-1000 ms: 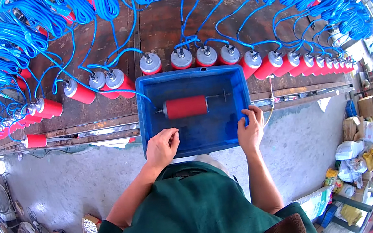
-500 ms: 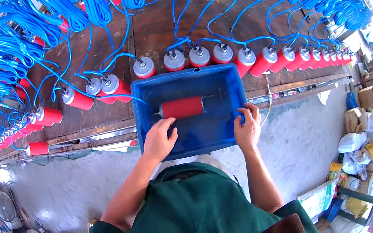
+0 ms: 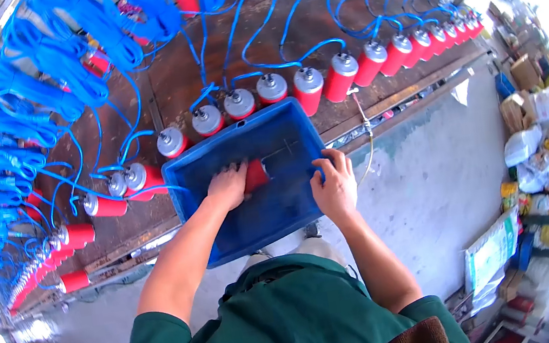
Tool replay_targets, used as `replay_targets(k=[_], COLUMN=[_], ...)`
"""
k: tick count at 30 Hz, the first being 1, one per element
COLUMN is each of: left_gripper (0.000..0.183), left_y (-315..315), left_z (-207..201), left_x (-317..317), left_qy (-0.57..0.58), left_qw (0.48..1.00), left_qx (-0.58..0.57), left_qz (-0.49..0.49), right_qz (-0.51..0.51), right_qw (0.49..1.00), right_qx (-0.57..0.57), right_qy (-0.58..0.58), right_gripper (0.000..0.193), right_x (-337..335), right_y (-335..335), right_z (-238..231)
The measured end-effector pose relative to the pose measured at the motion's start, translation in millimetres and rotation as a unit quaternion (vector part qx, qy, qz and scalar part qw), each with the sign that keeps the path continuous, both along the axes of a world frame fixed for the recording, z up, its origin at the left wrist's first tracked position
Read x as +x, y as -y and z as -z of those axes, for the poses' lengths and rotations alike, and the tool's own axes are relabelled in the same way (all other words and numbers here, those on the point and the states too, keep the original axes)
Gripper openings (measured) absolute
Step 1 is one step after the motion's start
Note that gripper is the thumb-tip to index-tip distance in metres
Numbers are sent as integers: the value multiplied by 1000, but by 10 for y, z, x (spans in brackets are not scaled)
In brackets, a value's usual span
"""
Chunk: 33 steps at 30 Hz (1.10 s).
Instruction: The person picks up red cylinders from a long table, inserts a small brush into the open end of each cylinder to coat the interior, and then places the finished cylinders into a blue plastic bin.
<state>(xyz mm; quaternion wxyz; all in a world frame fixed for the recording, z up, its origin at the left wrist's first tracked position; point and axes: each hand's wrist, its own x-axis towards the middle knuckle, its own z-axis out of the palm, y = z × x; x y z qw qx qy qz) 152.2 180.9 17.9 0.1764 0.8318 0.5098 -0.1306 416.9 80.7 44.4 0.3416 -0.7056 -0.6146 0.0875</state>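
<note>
A blue plastic tub (image 3: 221, 240) rests at the near edge of the table, with dark, see-through water in it. Lying in the tub is a red cylinder (image 3: 256, 175), and a blue cable runs over the tub's left rim toward it. My left hand (image 3: 227, 187) is closed over the cylinder's left end and hides that end. At the tub's right side, my right hand (image 3: 335, 187) has its fingers curled over the rim. A thin rod-like line (image 3: 283, 149) shows beyond the cylinder's right end.
Red cylinders with grey metal caps (image 3: 308, 81) stand in a row along the brown table (image 3: 199, 48). Coiled blue cables (image 3: 51, 52) are heaped behind them. A thin hose (image 3: 368, 132) hangs off the table edge. Bags and boxes (image 3: 531, 133) fill shelving at right.
My left hand has moved forward into the tub and onto the red cylinder's left end. The view has turned, so the tub appears tilted and farther left. My right hand stays at the rim.
</note>
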Motion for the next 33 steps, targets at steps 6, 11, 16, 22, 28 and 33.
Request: replay_targets(k=[6, 11, 16, 22, 28, 33], left_gripper=[111, 106, 103, 102, 107, 111], left_y=[-28, -41, 67, 224, 510, 734], left_z=[-83, -697, -1400, -1739, -1776, -1643], left_x=[-19, 26, 48, -114, -549, -878], left_qy=[-23, -94, -177, -205, -155, -92], left_qw=[999, 989, 970, 960, 970, 979], left_qx=[18, 34, 56, 83, 124, 142], left_qz=[29, 105, 158, 172, 142, 114], right_qz=[12, 11, 7, -5, -192, -379], right_qw=[1000, 1000, 999, 1000, 979, 886], right_qx=[19, 20, 19, 21, -23, -234], right_qy=[-12, -14, -33, -13, -61, -128], right_gripper=[21, 21, 22, 24, 38, 36], right_x=[-17, -20, -4, -25, -360, -407], right_y=[-13, -8, 5, -13, -216, -665], right_z=[-14, -30, -49, -91, -399, -351])
